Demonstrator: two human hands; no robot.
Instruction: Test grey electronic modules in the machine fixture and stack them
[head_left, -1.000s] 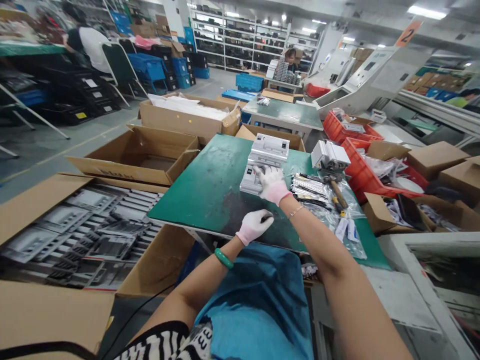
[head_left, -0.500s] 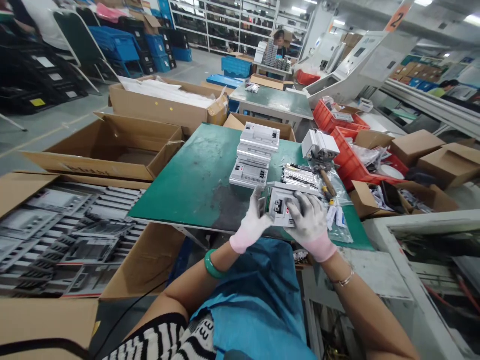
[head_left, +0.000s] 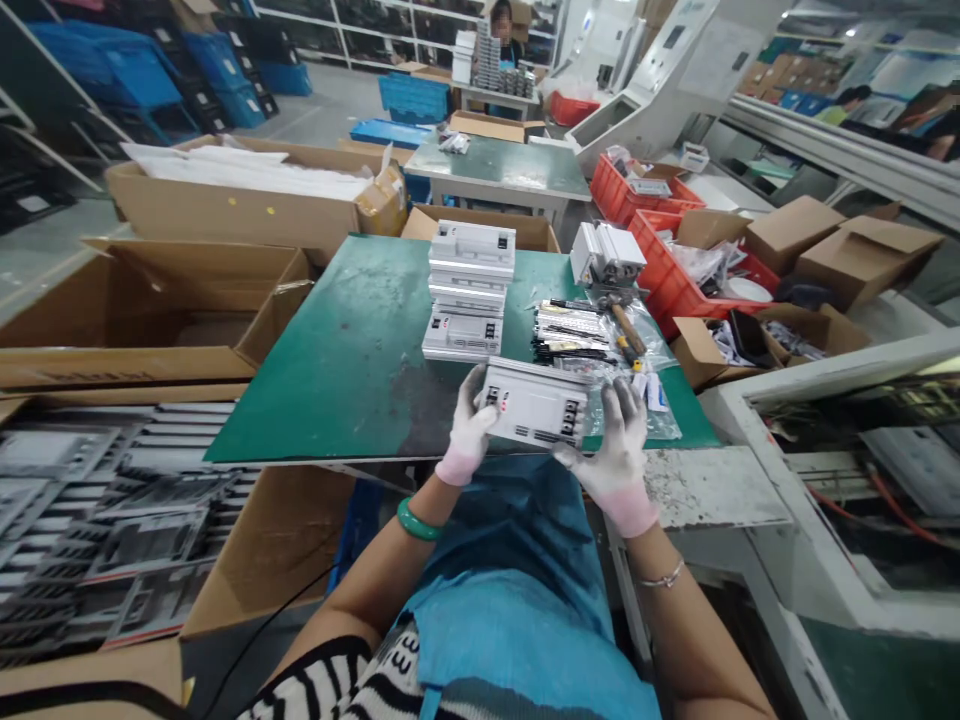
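A light grey electronic module (head_left: 534, 402) with black terminals at its ends is held up over the front edge of the green table (head_left: 337, 370). My left hand (head_left: 470, 425), in a white glove with a pink cuff, grips its left end between thumb and fingers. At the other end, my gloved right hand (head_left: 616, 440) is spread open, its thumb close to the lower right corner; whether it touches I cannot tell. Just behind stands a stack of similar modules (head_left: 466, 290). Bundled metal strips and black-ended pieces (head_left: 571, 330) lie to the right.
A wooden-handled hammer (head_left: 627, 328) lies beside clear plastic bags. More grey housings (head_left: 607, 252) stand at the table's far right corner. Red crates (head_left: 667, 265) and cardboard boxes flank the right side. On the left, an open carton (head_left: 217, 620) holds many grey parts.
The module has turned, so its broad labelled face shows, with terminals at the right end. My left hand has closed on its left end; my right hand has come off its top and spread.
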